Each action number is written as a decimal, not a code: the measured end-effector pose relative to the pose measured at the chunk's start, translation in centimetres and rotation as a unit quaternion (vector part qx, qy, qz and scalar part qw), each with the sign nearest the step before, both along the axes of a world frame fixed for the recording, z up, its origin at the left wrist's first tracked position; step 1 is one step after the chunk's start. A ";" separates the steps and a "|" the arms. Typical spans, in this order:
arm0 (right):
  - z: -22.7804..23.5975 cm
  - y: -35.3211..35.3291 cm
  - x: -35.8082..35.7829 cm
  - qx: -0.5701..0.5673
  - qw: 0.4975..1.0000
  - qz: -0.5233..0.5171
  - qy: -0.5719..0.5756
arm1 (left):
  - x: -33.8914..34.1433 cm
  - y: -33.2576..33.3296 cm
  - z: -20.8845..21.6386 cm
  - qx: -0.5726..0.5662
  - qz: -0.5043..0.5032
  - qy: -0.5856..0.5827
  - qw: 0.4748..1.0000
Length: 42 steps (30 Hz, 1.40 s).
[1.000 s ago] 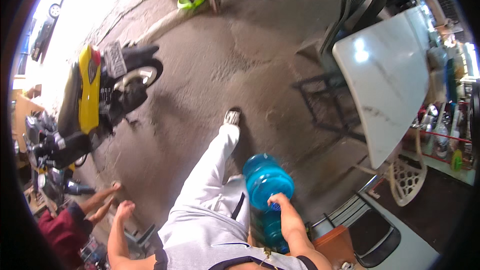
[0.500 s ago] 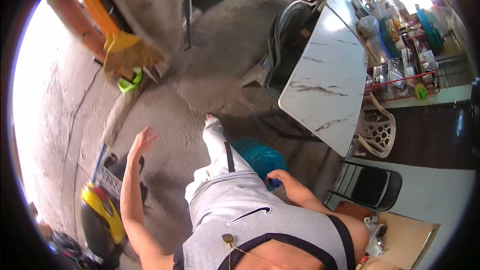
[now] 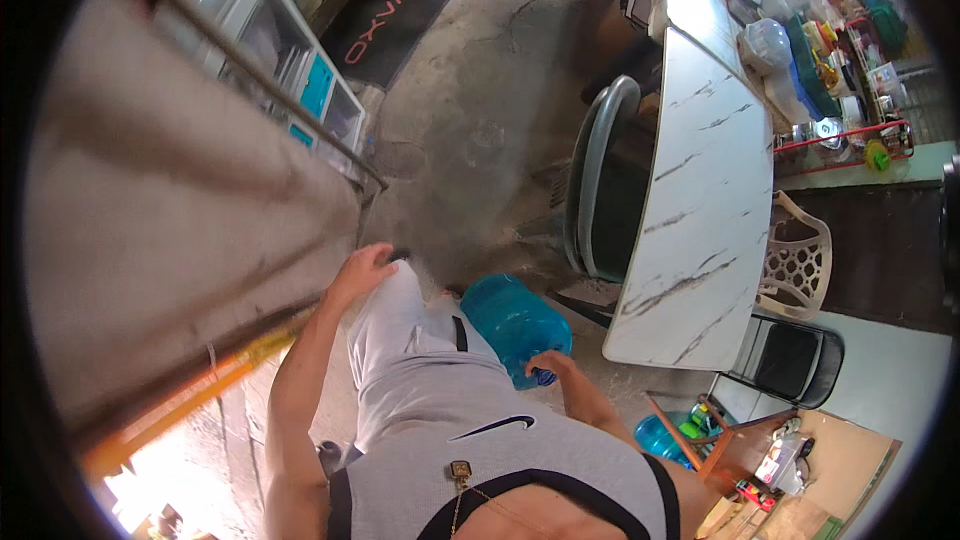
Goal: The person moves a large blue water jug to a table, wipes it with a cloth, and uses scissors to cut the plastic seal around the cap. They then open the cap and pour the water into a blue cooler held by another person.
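Note:
My right hand (image 3: pixel 552 364) is closed round the neck of a large translucent blue water jug (image 3: pixel 500 308), near the dark blue cap. The jug hangs tilted beside my right leg, its body pointing forward. My left hand (image 3: pixel 364 272) is held out in front of my left thigh, fingers loosely bent and apart with nothing between them. A small dark shape shows just past its fingertips; I cannot tell what it is.
A white marble-patterned table (image 3: pixel 690 210) stands on the right, with stacked grey chairs (image 3: pixel 600 175) at its left side. A grey wall-like panel (image 3: pixel 200 190) rises close on the left. Ahead lie a concrete floor (image 3: pixel 455 170) and a dark mat (image 3: pixel 385 25). Another blue jug (image 3: pixel 660 438) stands at lower right.
I have stepped forward, past the broom and dustpan on the left. The mat and panel show more fully. My left hand has swung forward; my right still carries the jug.

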State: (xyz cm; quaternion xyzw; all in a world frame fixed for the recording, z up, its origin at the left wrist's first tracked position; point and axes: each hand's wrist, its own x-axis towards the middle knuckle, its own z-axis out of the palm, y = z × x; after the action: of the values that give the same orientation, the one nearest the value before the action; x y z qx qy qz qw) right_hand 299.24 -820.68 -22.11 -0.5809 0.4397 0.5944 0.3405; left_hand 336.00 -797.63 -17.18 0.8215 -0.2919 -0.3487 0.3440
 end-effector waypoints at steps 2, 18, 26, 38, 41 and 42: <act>-2.0 -0.6 2.2 -0.020 0.999 -0.030 0.030 | 4.4 -3.8 -1.1 0.038 0.004 -0.026 0.999; -5.3 -8.1 20.2 0.079 0.860 -0.497 0.085 | 41.0 -36.4 -14.1 -0.095 0.049 0.170 0.980; -6.0 -17.4 33.2 0.157 0.796 -0.580 0.073 | 58.8 -35.4 -9.7 0.257 -0.207 -0.086 0.940; -2.7 -43.4 50.7 0.035 0.911 -0.400 0.091 | 51.2 -74.3 -3.4 0.066 -0.367 0.147 0.916; -3.6 -48.5 53.5 -0.045 0.912 -0.390 0.120 | 48.6 -79.7 -7.6 0.102 -0.383 0.228 0.889; -1.2 -52.6 55.4 -0.039 0.910 -0.397 0.109 | 48.1 -81.9 -10.0 0.140 -0.391 0.248 0.875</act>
State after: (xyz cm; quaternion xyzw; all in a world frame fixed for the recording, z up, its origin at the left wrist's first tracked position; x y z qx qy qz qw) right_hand 354.67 -873.26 -23.28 -0.3024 0.6918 0.4519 0.4751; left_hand 384.10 -879.56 -27.15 0.5664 -0.4426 -0.6844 0.1220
